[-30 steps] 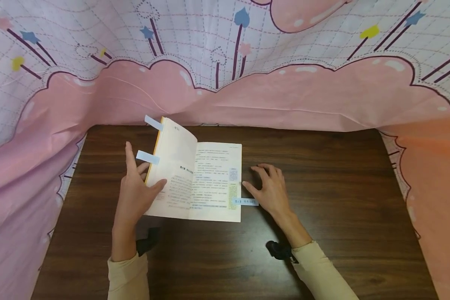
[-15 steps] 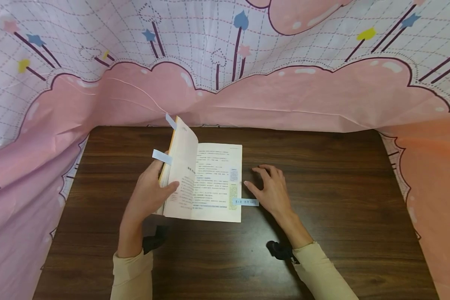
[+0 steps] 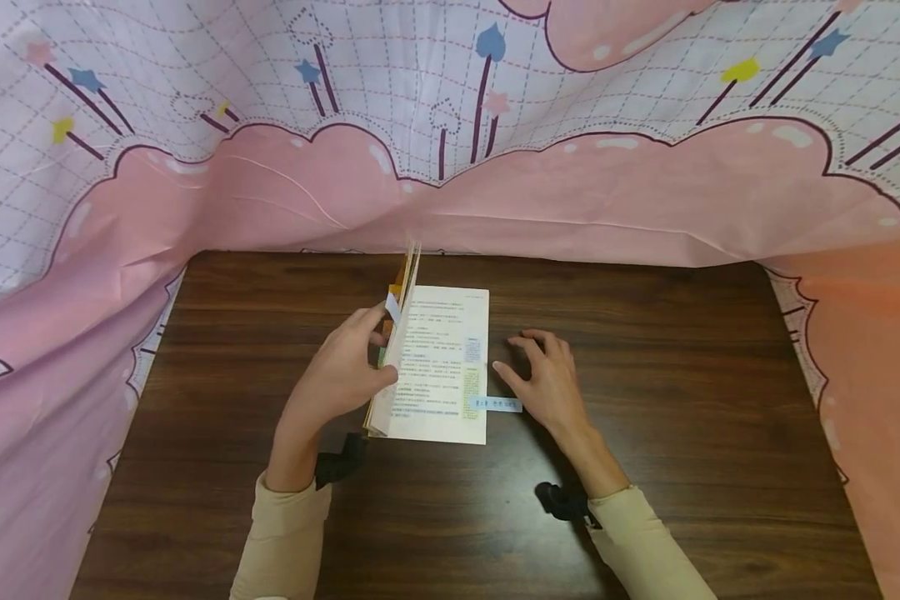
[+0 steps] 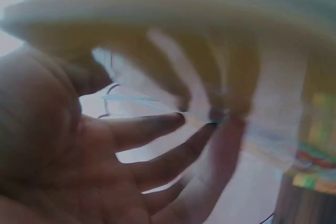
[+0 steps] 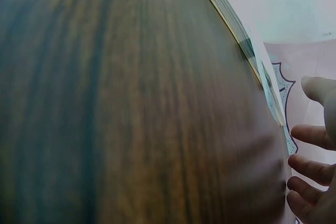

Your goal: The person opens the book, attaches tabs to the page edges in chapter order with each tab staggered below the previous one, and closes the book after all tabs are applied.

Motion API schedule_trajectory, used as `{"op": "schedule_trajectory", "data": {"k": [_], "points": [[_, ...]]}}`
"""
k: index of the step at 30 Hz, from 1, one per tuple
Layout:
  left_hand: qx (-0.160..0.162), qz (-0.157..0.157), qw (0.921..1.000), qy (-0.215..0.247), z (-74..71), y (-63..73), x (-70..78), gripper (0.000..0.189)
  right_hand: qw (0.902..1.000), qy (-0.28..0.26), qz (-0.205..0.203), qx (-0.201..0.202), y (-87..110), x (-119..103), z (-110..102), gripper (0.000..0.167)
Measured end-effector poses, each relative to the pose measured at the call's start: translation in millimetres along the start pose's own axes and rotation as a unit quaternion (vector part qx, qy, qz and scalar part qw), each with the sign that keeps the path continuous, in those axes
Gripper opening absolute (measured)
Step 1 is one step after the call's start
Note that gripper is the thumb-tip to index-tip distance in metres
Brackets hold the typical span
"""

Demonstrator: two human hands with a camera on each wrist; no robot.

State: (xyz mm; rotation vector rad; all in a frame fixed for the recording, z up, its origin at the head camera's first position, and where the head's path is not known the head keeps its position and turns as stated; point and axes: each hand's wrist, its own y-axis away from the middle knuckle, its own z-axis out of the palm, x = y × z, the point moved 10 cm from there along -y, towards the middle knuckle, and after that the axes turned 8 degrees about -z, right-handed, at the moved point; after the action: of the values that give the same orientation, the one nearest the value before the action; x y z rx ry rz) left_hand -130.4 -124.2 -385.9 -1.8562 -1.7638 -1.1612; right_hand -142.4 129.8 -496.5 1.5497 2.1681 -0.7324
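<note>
An open book (image 3: pixel 442 367) lies on the dark wooden table, its right-hand page flat with printed text and highlighted lines. The left part of the book stands nearly upright. My left hand (image 3: pixel 348 362) holds that raised part, thumb at the page edge and fingers behind against the cover. In the left wrist view, fingertips of the left hand (image 4: pixel 152 156) meet the glossy, blurred cover (image 4: pixel 236 77). A pale blue tab (image 3: pixel 498 404) sticks out from the right page edge. Beside it my right hand (image 3: pixel 543 379) rests near the table with loosely bent fingers, holding nothing.
The wooden table (image 3: pixel 682 400) extends around the book. Pink and white patterned cloth (image 3: pixel 570 200) hangs along the back and both sides. Black wrist devices (image 3: pixel 562 500) sit at both forearms. Another pale tab (image 3: pixel 393 308) juts from the raised pages.
My left hand has moved right, lifting the left part of the book from a leaning angle to nearly upright. The right hand has stayed in place.
</note>
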Motion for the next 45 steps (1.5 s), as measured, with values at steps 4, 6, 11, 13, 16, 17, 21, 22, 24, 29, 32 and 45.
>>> {"op": "schedule_trajectory", "data": {"k": [4,6,11,13,16,17,21,22,24,29,32,45], "points": [[-0.003,0.014,0.9988,0.047,9.2,-4.9,2.2,0.086,1.0,-0.002,-0.002,0.001,-0.2,0,0,0.049],[0.0,0.023,0.998,0.059,11.2,-6.0,4.3,0.087,1.0,-0.004,-0.001,-0.001,-0.2,1,0,0.049],[0.002,0.029,0.9962,0.082,13.5,-7.4,5.2,0.089,1.0,-0.005,-0.001,0.001,-0.3,1,-1,0.05],[0.0,0.03,0.9953,0.092,14.6,-7.8,4.8,0.089,1.0,-0.003,-0.002,0.002,-0.4,1,-1,0.049],[0.0,0.036,0.9941,0.102,15.9,-8.2,4.7,0.089,1.0,0.001,-0.003,0.003,-0.3,1,-1,0.048],[0.0,0.038,0.9939,0.103,16.5,-8.4,4.5,0.089,1.0,0.001,-0.003,0.002,-0.3,2,-2,0.047],[-0.002,0.042,0.9935,0.106,19.7,-10.4,2.6,0.086,1.0,0.002,-0.007,0.006,0.0,2,-4,0.046],[-0.005,0.042,0.9932,0.108,21.5,-11.3,1.7,0.085,0.9999,0.001,-0.007,0.007,0.2,2,-4,0.046],[-0.01,0.039,0.9933,0.108,25.6,-14.6,-1.5,0.082,0.9999,-0.004,-0.006,0.008,0.8,3,-5,0.046],[-0.029,0.012,0.994,0.105,41.5,-28.6,-17.7,0.076,0.9998,-0.019,0.001,0.01,2.4,6,-8,0.045],[-0.043,-0.006,0.9938,0.102,51.6,-36.7,-29.0,0.076,0.9995,-0.027,0.004,0.014,2.8,7,-10,0.045],[-0.076,-0.014,0.9914,0.106,73.9,-49.9,-47.0,0.079,0.9991,-0.025,-0.009,0.032,3.7,6,-15,0.042]]}}
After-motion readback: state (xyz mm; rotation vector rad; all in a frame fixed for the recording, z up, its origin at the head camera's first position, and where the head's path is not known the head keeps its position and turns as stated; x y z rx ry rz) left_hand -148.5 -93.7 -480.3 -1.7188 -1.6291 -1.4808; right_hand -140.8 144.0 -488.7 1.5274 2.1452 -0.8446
